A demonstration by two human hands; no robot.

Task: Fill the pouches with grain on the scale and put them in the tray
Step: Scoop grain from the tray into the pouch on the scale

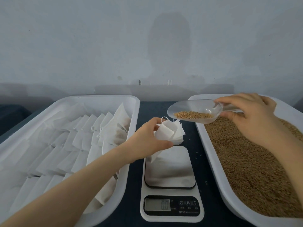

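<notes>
My left hand [147, 138] grips a white drawstring pouch [168, 133] with its mouth held open, just above the far edge of the kitchen scale [170, 167]. The scale's display [164, 204] reads 0.0. My right hand [250, 115] holds a clear plastic scoop [193, 110] by its handle, level, right above the pouch mouth. A small heap of brown grain [193, 115] lies in the scoop. The white tray [105, 99] on the left holds several white pouches [78, 136], some filled.
A white tray [211, 154] on the right is full of brown grain [252, 164]. A few loose grains [199, 155] lie on the dark tabletop [132, 185] beside the scale. A pale wall stands close behind the trays.
</notes>
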